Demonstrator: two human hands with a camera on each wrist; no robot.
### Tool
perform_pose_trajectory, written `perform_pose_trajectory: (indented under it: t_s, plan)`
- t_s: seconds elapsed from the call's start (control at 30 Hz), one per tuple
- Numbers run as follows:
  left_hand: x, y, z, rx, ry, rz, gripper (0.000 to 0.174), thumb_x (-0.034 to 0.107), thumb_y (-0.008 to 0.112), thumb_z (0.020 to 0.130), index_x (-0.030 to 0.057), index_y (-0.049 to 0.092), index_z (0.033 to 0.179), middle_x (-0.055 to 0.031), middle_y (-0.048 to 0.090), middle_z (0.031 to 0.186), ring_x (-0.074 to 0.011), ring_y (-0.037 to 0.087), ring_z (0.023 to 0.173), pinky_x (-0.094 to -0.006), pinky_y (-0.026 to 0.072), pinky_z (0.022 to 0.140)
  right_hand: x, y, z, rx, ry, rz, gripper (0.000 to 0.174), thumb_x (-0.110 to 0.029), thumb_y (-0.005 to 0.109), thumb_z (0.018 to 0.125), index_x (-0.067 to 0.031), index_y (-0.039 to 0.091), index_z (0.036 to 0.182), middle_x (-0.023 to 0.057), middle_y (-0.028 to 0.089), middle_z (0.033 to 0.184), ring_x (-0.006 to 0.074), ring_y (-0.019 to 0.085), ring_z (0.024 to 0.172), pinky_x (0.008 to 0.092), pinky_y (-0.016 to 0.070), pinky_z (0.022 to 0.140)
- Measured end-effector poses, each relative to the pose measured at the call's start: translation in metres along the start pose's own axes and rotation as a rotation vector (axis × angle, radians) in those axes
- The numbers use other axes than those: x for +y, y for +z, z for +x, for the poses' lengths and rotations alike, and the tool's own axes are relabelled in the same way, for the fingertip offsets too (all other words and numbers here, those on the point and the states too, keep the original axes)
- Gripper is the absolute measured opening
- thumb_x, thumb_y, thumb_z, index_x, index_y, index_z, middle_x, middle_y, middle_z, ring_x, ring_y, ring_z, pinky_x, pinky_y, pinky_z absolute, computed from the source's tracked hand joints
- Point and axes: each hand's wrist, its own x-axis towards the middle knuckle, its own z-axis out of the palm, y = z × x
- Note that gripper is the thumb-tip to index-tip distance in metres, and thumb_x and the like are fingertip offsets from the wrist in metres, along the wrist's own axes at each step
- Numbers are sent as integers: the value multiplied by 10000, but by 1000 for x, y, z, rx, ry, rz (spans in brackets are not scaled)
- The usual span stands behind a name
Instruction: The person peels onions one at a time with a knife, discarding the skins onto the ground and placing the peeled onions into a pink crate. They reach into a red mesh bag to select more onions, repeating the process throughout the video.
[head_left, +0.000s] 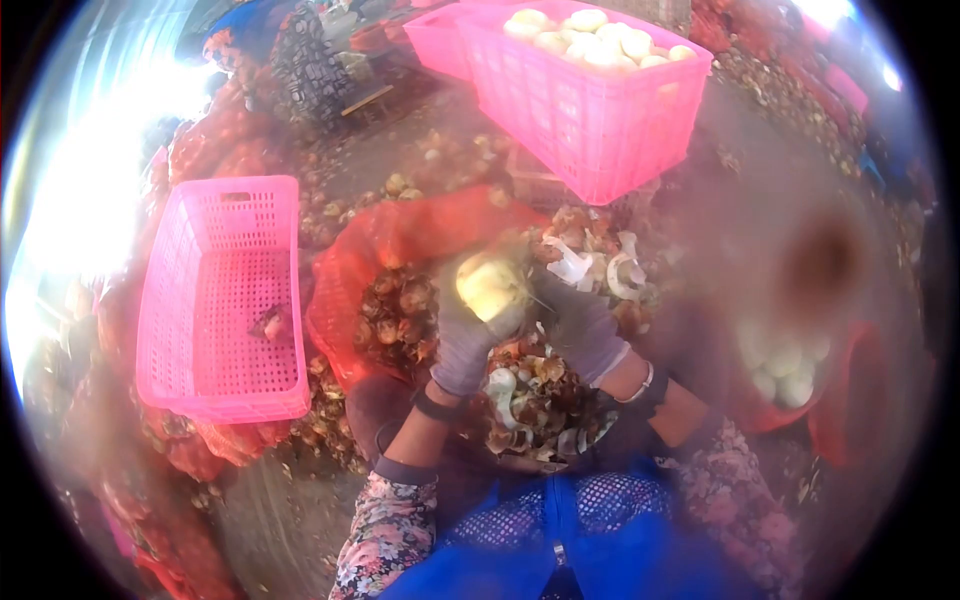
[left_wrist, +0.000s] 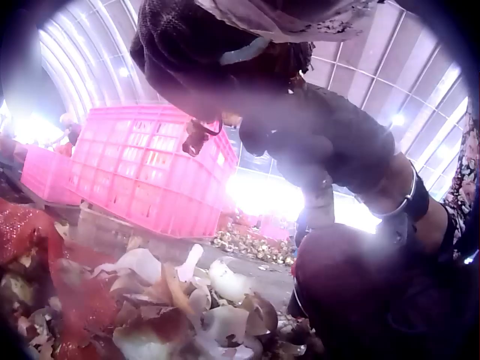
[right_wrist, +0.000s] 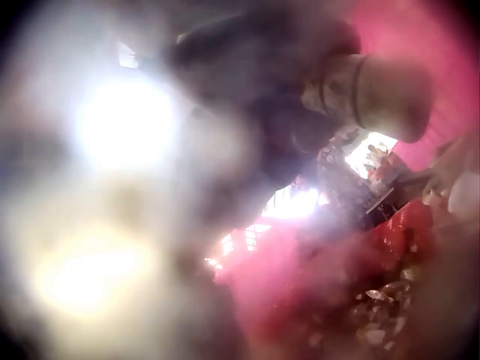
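Observation:
A large, pale yellow peeled onion (head_left: 490, 285) sits in my gloved left hand (head_left: 463, 345), whose fingers grip it from the left and below. Close against its right side is my right hand (head_left: 583, 330), also gloved, with fingers bent toward the onion; I cannot tell what they hold. In the left wrist view a strip of brown skin (left_wrist: 196, 139) dangles between the hands. The right wrist view is badly blurred, with a tan rounded shape (right_wrist: 375, 97) beside dark glove. Below both hands lies a heap of onion skins (head_left: 545, 395).
An empty-looking pink crate (head_left: 220, 400) with a scrap inside stands at left. Ahead, another pink crate (head_left: 590, 130) is heaped with peeled onions (head_left: 600, 40). A red net bag (head_left: 400, 235) of unpeeled onions (head_left: 400, 310) lies near my left hand. More peeled onions (head_left: 785, 370) are at right.

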Motion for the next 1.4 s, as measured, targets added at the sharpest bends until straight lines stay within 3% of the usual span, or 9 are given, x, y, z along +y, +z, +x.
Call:
perform_pose_trajectory:
  t_s: [0.23, 0.37, 0.57, 0.63, 0.77, 0.93, 1.07, 1.17, 1.4]
  plan:
    - [-5, 3, -5, -19, 175, 162, 827, 182, 850, 688, 58, 358, 1342, -96, 543, 1213, -206, 573, 1107, -364, 501, 968, 9, 7, 1, 24, 79, 99, 253, -81, 556, 952, -68, 616, 1197, 91, 676, 1023, 160, 659, 920, 323, 544, 807]
    - [-19, 1, -4, 4, 400, 460, 872, 142, 854, 666, 64, 320, 1350, -102, 526, 1204, -208, 574, 1093, -364, 512, 954, 66, 46, 5, 77, 388, 958, 170, -112, 534, 976, -39, 617, 1104, 53, 659, 1002, 202, 645, 943, 307, 534, 857]
    - [-5, -5, -8, -32, 118, 142, 729, 176, 785, 733, 15, 401, 1331, -128, 568, 1178, -248, 624, 1010, -349, 542, 869, 66, 53, 17, 30, 42, 197, 325, -64, 596, 889, -21, 582, 1211, 91, 671, 1071, 250, 655, 964, 322, 533, 834]
    - [-21, -25, -21, -153, -421, -574, 697, 534, 537, 921, 27, 415, 1383, -158, 564, 1259, -292, 603, 1096, -408, 536, 906, 43, 28, 20, 31, -76, 180, 341, -55, 582, 904, -62, 592, 1245, 77, 675, 1073, 254, 655, 981, 331, 532, 846]
    - [-13, -23, -32, -155, -280, -285, 699, 557, 488, 932, 29, 428, 1387, -172, 567, 1267, -304, 594, 1135, -425, 533, 924, 64, 25, 24, 73, -277, 63, 446, -139, 656, 840, -110, 598, 1281, 115, 686, 952, 303, 667, 863, 402, 539, 764]
    - [-24, -46, -12, -281, -395, -753, 627, 401, 557, 918, 14, 423, 1394, -178, 563, 1280, -298, 588, 1155, -429, 512, 979, 53, 10, 22, -100, -448, 69, 475, -25, 636, 764, -25, 620, 1239, 105, 682, 927, 195, 631, 758, 335, 519, 704]
    - [-5, -34, -6, -404, -319, -733, 712, 316, 658, 822, 20, 398, 1415, -180, 528, 1340, -302, 551, 1222, -445, 476, 1045, 4, -35, 19, -395, 283, 804, 495, -53, 652, 842, -34, 572, 1331, 85, 700, 1008, 128, 634, 774, 313, 523, 681]
    - [-6, -41, -5, -371, -395, -796, 743, 313, 670, 795, 19, 394, 1419, -181, 507, 1368, -305, 531, 1251, -453, 446, 1080, 11, -38, 20, -276, 294, 615, 547, -130, 721, 865, -49, 547, 1377, 67, 702, 1125, 90, 649, 865, 279, 540, 737]
    - [-3, -23, -8, -542, -446, -512, 867, 384, 764, 714, -18, 418, 1400, -133, 568, 1285, -202, 585, 1138, -318, 481, 978, -13, -54, 15, -132, -321, 417, 434, -79, 790, 786, -9, 674, 1198, 72, 725, 1056, 109, 651, 900, 275, 534, 803]
